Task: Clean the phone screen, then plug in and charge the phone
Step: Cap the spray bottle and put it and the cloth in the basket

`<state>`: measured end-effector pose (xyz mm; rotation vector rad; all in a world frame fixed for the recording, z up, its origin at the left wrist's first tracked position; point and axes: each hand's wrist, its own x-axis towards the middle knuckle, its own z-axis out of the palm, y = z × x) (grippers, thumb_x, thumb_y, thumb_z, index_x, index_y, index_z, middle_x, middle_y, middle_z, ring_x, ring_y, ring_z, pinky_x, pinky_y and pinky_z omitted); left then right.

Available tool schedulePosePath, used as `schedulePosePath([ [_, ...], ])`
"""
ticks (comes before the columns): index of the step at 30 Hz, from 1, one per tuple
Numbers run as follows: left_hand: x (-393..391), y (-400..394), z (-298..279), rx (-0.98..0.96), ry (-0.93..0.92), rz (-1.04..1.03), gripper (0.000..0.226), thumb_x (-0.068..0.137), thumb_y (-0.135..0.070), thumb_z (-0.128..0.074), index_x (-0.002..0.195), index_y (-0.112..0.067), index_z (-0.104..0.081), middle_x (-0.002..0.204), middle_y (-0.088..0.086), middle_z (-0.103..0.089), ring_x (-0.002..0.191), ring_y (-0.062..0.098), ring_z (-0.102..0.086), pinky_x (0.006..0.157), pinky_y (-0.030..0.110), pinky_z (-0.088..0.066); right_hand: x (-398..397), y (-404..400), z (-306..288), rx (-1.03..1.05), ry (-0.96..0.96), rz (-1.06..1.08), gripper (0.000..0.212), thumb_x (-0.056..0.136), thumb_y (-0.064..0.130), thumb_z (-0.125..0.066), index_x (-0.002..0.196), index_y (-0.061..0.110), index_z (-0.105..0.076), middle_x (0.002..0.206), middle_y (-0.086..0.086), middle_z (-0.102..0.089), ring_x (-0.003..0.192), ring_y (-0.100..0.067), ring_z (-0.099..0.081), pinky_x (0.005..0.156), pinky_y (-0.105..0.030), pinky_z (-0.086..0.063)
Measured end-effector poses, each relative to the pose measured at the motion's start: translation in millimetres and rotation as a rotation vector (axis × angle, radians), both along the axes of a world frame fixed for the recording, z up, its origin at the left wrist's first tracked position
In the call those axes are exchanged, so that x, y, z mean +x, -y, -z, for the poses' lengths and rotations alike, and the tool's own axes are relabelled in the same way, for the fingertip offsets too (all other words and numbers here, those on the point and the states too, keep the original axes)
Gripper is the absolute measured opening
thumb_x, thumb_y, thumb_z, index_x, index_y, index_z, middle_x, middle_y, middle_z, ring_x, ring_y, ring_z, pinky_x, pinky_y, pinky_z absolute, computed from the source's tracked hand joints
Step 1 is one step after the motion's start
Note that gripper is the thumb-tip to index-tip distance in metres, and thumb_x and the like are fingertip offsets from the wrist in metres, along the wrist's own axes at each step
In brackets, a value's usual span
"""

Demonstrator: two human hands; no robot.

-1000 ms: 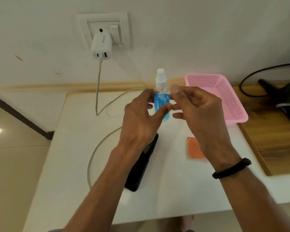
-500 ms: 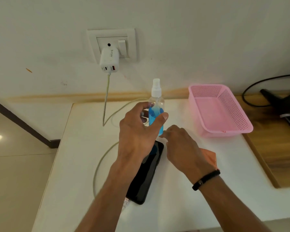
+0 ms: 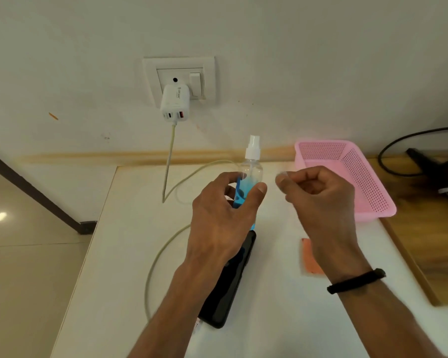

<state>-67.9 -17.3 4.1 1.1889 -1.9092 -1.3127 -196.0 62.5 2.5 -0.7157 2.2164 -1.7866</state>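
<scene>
Gripping spray bottle (image 3: 249,182), left hand (image 3: 223,218) above phone (image 3: 228,285); right hand (image 3: 318,200) curled, free.

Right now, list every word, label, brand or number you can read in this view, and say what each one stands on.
White plug-in charger in the wall socket: a small dark logo and a line of print on its face, too blurred to read.
Clear spray bottle with blue liquid, held by the left hand: no label visible.
Black phone, pink perforated plastic basket, orange cloth: no text visible.
</scene>
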Motion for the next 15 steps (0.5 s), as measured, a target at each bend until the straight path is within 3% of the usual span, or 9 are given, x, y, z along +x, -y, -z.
schedulePosePath([
  [4, -2.4, -8.0, 3.0, -0.02, 0.035, 0.047, 0.05, 0.086, -0.061, -0.066, 0.129, -0.037, -0.059, 0.111, -0.014, -0.062, 0.08, 0.0, -0.064, 0.06, 0.01, -0.05, -5.5, -1.6, -5.1, -0.172, 0.214, 0.017, 0.017, 0.084, 0.019, -0.082, 0.096, 0.014, -0.071, 0.08, 0.017, -0.076, 0.08, -0.012, -0.076, 0.08, -0.037, -0.064],
  [9, -8.1, -19.2, 6.6, -0.025, 0.081, 0.099, 0.056, 0.085, -0.063, -0.065, 0.134, -0.036, -0.057, 0.124, -0.01, -0.065, 0.082, 0.002, -0.063, 0.068, 0.011, -0.051, -13.2, -6.0, -12.1, -0.332, 0.344, 0.014, 0.029, 0.091, 0.013, -0.074, 0.118, 0.019, -0.068, 0.092, 0.009, -0.078, 0.088, -0.019, -0.077, 0.077, -0.031, -0.063],
  [15, -10.5, -25.4, 6.0, -0.053, 0.118, 0.141, 0.057, 0.084, -0.06, -0.066, 0.135, -0.037, -0.056, 0.128, -0.009, -0.064, 0.073, -0.004, -0.054, 0.061, 0.002, -0.04, -16.1, -7.2, -10.5, -0.311, 0.343, 0.035, 0.023, 0.087, 0.019, -0.078, 0.109, 0.015, -0.074, 0.097, 0.005, -0.079, 0.088, -0.017, -0.078, 0.077, -0.029, -0.063],
])
